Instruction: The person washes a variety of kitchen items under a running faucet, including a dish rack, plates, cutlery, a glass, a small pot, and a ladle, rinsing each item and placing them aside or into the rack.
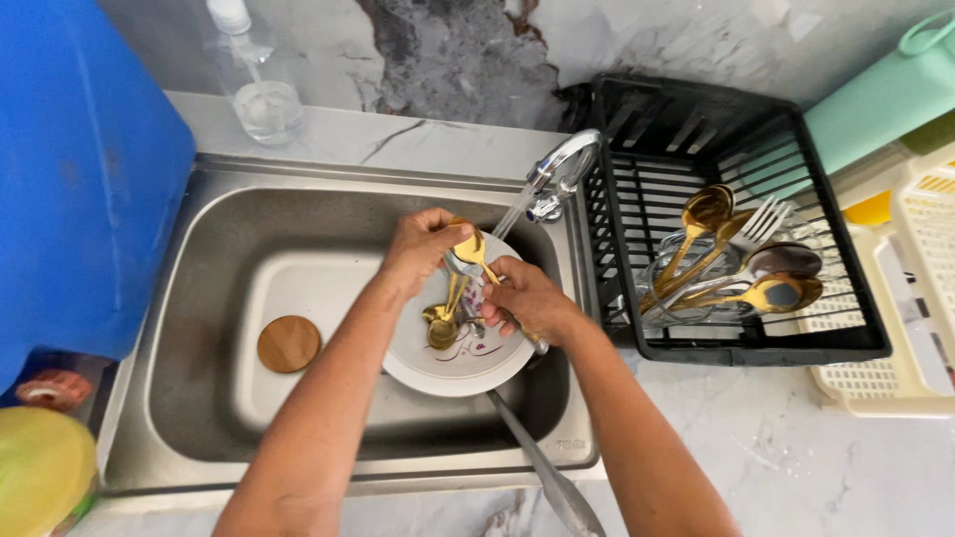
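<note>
Over the steel sink, my left hand and my right hand both grip one gold spoon under running water from the chrome tap. The left hand pinches the bowl end, the right hand holds the handle. Below them a white plate with a drawn pattern lies in the sink, with two more gold spoons resting on it. A long steel handle sticks out from under the plate toward me.
A round wooden lid lies on the sink floor at left. A black dish rack at right holds gold spoons and a fork. A blue barrel, a clear pump bottle and cream baskets stand around.
</note>
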